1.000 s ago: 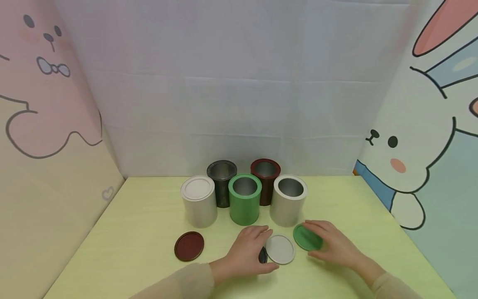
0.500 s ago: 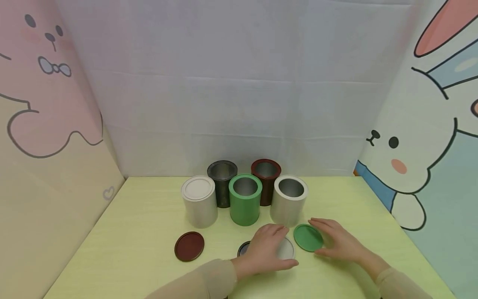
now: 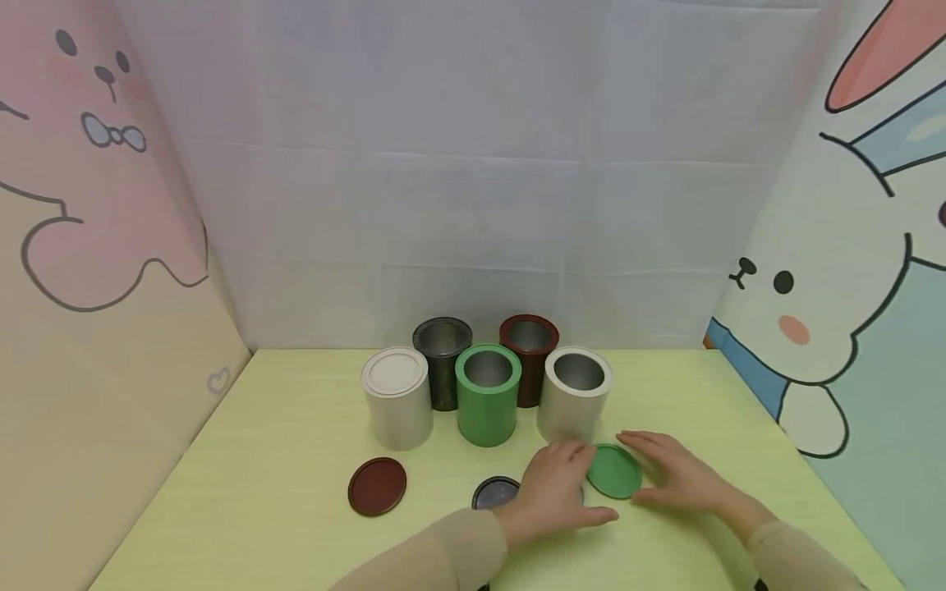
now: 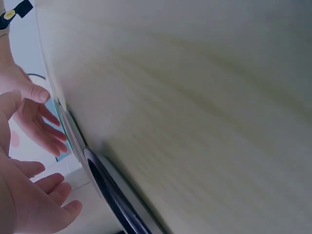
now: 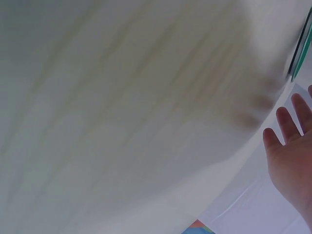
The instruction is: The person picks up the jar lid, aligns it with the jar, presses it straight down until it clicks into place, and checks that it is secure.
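Note:
My left hand [image 3: 556,491] hovers low with fingers spread, between the dark lid [image 3: 493,491] and the green lid [image 3: 615,472]. It covers most of a white lid, whose right edge alone peeks out. To the right of the green lid, my right hand [image 3: 674,478] has its thumb and fingers parted at the lid's edge. In the left wrist view, that left hand [image 4: 36,197] holds nothing beside the dark lid's rim [image 4: 117,195]. The right wrist view has the right hand's fingers [image 5: 287,124] extended below the green lid's edge [image 5: 302,53].
A dark red lid [image 3: 378,487] lies at the left. Behind the lids stand a lidded white can [image 3: 399,414] and open cans: green [image 3: 487,410], white [image 3: 572,410], dark grey [image 3: 443,382] and dark red [image 3: 530,377]. A white cloth backdrop [image 3: 473,205] rises behind them.
My left hand has moved right, from over the dark lid to over the white lid, uncovering the dark one. My right hand has drawn slightly right, off the green lid, which stays on the table.

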A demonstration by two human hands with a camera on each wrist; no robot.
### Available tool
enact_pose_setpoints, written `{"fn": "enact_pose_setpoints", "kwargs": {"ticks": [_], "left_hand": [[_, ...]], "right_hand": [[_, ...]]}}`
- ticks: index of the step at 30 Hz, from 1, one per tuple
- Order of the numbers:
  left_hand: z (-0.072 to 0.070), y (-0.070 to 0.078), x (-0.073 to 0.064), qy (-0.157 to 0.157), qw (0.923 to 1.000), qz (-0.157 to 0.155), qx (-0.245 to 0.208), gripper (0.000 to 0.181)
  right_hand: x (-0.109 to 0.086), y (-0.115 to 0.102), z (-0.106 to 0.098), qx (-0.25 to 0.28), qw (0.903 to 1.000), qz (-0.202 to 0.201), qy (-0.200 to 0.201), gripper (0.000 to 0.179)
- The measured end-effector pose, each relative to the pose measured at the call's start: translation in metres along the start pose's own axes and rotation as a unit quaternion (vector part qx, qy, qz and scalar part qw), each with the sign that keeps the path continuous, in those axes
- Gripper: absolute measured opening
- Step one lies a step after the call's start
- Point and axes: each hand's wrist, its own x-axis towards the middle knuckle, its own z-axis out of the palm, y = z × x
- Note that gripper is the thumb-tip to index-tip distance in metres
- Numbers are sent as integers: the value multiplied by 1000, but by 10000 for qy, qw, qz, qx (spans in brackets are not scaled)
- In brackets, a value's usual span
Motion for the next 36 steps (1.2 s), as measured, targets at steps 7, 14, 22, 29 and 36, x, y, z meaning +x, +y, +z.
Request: {"fn": "enact_pose_setpoints", "kwargs": {"ticks": [7, 14, 22, 29, 36], "left_hand": [[5, 4, 3, -258, 9995, -11, 191, 86], [8, 4, 6, -488, 9974, -363, -397, 86], [10, 5, 14, -636, 9942, -636, -592, 76], [14, 5, 19, -671, 9926, -830, -580, 65], [12, 4, 19, -466, 9900, -943, -944, 58]], "right_hand": [[-1, 4, 3, 118, 9999, -106, -15, 82], [0, 9, 8, 309, 9988, -365, 121, 81], [1, 8, 6, 258, 9988, -404, 69, 76], [3, 7, 4, 343, 9981, -510, -14, 68], [0, 10, 5, 524, 9981, -333, 53, 67]]}}
